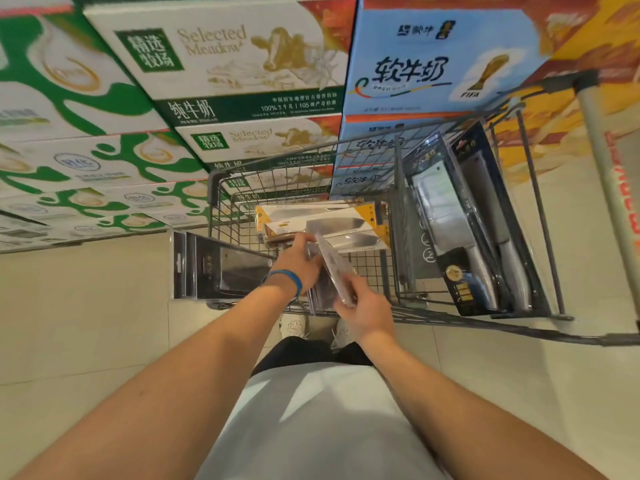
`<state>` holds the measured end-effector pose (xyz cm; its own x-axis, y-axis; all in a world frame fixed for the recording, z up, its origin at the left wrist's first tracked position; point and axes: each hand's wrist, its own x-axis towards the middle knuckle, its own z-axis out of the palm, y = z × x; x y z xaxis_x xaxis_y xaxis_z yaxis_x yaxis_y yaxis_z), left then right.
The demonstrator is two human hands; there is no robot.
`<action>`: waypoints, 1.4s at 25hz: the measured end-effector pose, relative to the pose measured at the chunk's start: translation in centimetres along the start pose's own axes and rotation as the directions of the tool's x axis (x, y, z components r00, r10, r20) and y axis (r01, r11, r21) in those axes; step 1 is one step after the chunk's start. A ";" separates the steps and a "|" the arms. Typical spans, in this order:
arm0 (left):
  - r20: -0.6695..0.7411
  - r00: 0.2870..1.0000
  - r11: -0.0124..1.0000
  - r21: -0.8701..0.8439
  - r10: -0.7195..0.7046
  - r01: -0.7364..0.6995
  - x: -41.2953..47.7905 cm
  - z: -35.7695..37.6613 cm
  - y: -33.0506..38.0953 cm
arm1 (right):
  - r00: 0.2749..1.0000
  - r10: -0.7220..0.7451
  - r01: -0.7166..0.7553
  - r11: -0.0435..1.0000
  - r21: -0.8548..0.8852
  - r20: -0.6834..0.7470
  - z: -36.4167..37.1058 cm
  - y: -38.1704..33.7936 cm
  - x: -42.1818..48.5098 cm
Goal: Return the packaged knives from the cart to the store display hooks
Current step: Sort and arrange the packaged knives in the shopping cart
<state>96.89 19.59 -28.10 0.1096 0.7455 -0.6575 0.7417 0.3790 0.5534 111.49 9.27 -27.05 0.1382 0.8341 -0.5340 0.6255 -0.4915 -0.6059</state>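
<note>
Looking down into a wire cart [214, 181]. The right grip [363, 306] pinches the near end of a clear knife pack [334, 268], which tilts up over the basket. The left grip [301, 261] touches its far side (whether it holds, I cannot tell). The pack is likely stiff, slick plastic, blade-heavy: best held by the edges. Boxed knives [346, 220] lie just beyond the left grip.
</note>
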 end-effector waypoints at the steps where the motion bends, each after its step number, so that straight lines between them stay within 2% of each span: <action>1: 0.003 1.000 1.000 -0.022 -0.001 0.001 0.0 0.0 0.3 | 1.000 0.008 -0.008 1.000 0.012 0.006 0.1 0.0 -0.1; 3: 0.036 0.999 0.996 -0.085 -0.010 0.013 0.0 -0.2 0.8 | 1.000 -0.013 0.013 0.999 -0.041 0.009 -0.1 0.0 -0.3; 6: 0.101 0.991 0.946 -0.305 -0.086 0.113 0.1 -0.6 1.4 | 0.991 -0.134 0.137 0.962 -0.236 0.029 -0.6 0.2 -0.4; 7: 0.132 0.986 0.922 -0.359 -0.105 0.146 0.1 -0.7 1.7 | 0.993 -0.116 0.122 0.960 -0.253 0.036 -0.7 0.0 0.0; 9: 0.203 0.965 0.887 -0.398 -0.165 0.235 0.0 -0.7 2.5 | 0.996 -0.071 0.078 0.986 -0.149 0.054 -0.3 -0.4 1.0; 11: 0.233 0.949 0.903 -0.324 -0.214 0.283 -0.4 -0.6 3.5 | 0.989 -0.068 0.070 0.997 -0.012 0.131 0.5 -0.7 1.5; 14: 0.147 0.983 0.982 -0.137 -0.111 0.132 -0.5 -0.6 3.3 | 0.950 -0.054 0.036 0.997 0.063 0.308 0.6 0.1 2.0; 17: 0.067 0.998 0.992 0.121 0.011 -0.019 -0.6 -0.1 2.8 | 0.878 -0.009 0.064 0.993 -0.100 0.478 -1.1 0.8 2.0; 19: -0.034 0.997 0.961 0.271 0.075 -0.063 -0.9 0.9 2.6 | 0.867 0.031 0.102 0.965 -0.239 0.497 -2.5 0.1 1.3; 20: -0.079 0.992 0.956 0.284 0.097 -0.071 -1.1 1.4 2.8 | 0.888 -0.004 0.144 0.952 -0.270 0.460 -3.3 -0.4 0.8; 21: -0.111 0.988 0.959 0.275 0.105 -0.071 -1.3 1.9 3.0 | 0.924 -0.104 0.213 0.940 -0.267 0.369 -4.5 -1.2 0.0; 23: -0.146 0.985 0.963 0.264 0.094 -0.052 -1.3 2.4 3.1 | 0.941 -0.335 0.338 0.921 -0.194 0.048 -7.9 -2.2 -1.0; 24: -0.146 0.985 0.961 0.273 0.090 -0.047 -1.2 2.5 3.2 | 0.918 -0.366 0.346 0.927 -0.147 -0.149 -10.1 -2.3 -0.7; 25: -0.134 0.987 0.959 0.279 0.088 -0.048 -1.0 2.4 3.4 | 0.886 -0.334 0.316 0.943 -0.108 -0.322 -12.6 -2.1 0.4; 26: -0.113 0.990 0.960 0.276 0.088 -0.054 -0.7 2.2 3.6 | 0.861 -0.264 0.246 0.964 -0.098 -0.435 -15.2 -1.5 2.1; 27: -0.082 0.993 0.962 0.266 0.089 -0.064 -0.5 2.0 3.8 | 0.857 -0.178 0.134 0.983 -0.124 -0.484 -17.6 -0.8 4.2; 28: -0.043 0.995 0.965 0.252 0.091 -0.078 -0.3 1.8 4.1 | 0.876 -0.085 -0.011 0.981 -0.196 -0.474 -19.6 0.2 6.5; 30: 0.038 0.994 0.971 0.214 0.102 -0.108 0.0 1.5 4.3 | 0.926 0.095 -0.253 0.875 -0.412 -0.367 -22.3 1.9 10.3; 32: 0.082 0.990 0.976 0.175 0.119 -0.131 0.2 1.4 4.1 | 0.940 0.128 -0.293 0.775 -0.560 -0.315 -22.8 3.0 12.6; 35: 0.074 0.988 0.974 0.172 0.133 -0.144 0.9 1.2 3.8 | 0.921 0.160 -0.346 0.756 -0.556 -0.355 -22.3 3.2 14.9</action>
<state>100.59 21.00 -27.17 0.2563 0.7467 -0.6138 0.8208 0.1672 0.5461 132.71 25.68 -23.80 0.5004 0.7782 -0.3794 0.8518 -0.5211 0.0547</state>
